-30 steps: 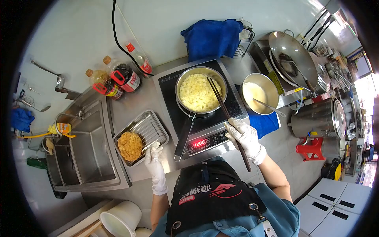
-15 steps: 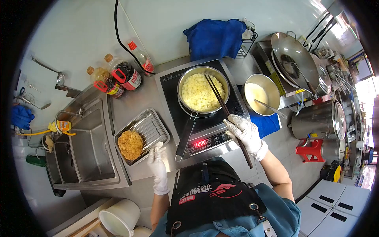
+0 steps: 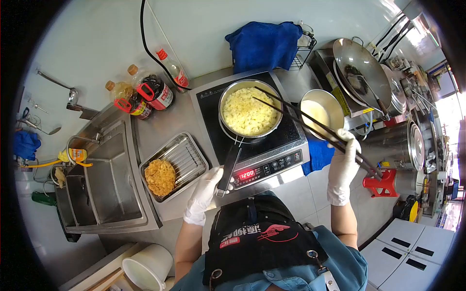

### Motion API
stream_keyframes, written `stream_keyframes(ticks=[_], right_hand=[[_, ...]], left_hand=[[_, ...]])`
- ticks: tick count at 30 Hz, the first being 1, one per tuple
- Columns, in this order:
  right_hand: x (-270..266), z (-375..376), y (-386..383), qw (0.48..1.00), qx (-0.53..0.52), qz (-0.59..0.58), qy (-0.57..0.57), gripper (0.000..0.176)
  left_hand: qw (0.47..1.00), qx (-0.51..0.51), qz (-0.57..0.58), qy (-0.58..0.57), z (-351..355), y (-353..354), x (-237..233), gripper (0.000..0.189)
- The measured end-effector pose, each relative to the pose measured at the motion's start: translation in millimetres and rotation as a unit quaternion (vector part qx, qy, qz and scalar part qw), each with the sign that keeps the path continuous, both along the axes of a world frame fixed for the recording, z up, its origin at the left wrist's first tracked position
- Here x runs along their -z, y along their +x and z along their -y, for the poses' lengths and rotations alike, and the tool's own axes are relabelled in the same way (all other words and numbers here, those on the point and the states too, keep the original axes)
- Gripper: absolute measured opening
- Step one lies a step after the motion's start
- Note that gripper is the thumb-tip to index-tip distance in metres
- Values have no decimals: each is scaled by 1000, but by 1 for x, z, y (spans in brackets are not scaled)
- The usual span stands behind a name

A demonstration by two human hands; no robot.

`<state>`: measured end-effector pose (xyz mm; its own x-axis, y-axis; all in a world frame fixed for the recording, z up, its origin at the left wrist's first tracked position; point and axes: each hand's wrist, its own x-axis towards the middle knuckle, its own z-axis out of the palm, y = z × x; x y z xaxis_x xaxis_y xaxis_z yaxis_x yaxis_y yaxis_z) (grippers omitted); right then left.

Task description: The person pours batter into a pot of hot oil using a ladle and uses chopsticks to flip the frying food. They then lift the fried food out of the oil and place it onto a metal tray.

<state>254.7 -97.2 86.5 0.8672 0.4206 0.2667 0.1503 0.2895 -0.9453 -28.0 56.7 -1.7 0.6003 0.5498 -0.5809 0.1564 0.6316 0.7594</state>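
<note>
A gloved left hand [image 3: 206, 188] closes around the end of the black handle [image 3: 229, 167] of a steel pot [image 3: 250, 84], fingertips showing on its far side; the gloved right hand [image 3: 343, 162] pinches a pair of long dark chopsticks [image 3: 290, 117], their tips parted over the chopped, pale yellow food [image 3: 250, 115] filling the pot. The pot sits on a black-topped cooktop [image 3: 206, 119], its red display reading 1200; to the left, a golden-brown patty [image 3: 160, 178] lies at one end of a ridged metal tray [image 3: 196, 157], between cooktop and sink [image 3: 116, 179]. To the right of the cooktop stands a metal pan [image 3: 335, 104] of pale liquid, near a blue cloth [image 3: 318, 155]; three red-accented bottles [image 3: 158, 94] line the wall side of the counter; a large wok [image 3: 371, 63] rests at far right.
</note>
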Motion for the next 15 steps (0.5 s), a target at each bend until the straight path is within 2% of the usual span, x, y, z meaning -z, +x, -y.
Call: stream_keyframes(ticks=[1, 3, 5, 6, 9, 12, 13, 15], right_hand=[[0, 2, 4, 999, 14, -25, 27, 35], [0, 10, 13, 992, -33, -87, 81, 41], [-4, 16, 12, 990, -34, -101, 89, 39], [-6, 18, 10, 991, -32, -99, 87, 39], [-10, 21, 2, 998, -19, -49, 31, 32], [-13, 25, -4, 998, -51, 21, -20, 19], [-14, 28, -4, 998, -50, 21, -20, 19], [-16, 32, -7, 989, -44, 109, -94, 23]], left_hand=[[995, 75, 46, -48, -5, 3, -1, 34], [995, 82, 14, -46, -3, 11, 0, 32], [987, 134, 43, -82, -4, 15, 10, 29], [989, 114, 38, -81, 0, 20, -1, 26], [991, 67, 42, -106, 10, 26, 1, 27], [994, 58, 15, -88, 17, 32, 2, 26], [996, 53, 1, -77, 19, 33, 3, 25], [996, 54, -1, -67, 19, 33, 4, 25]])
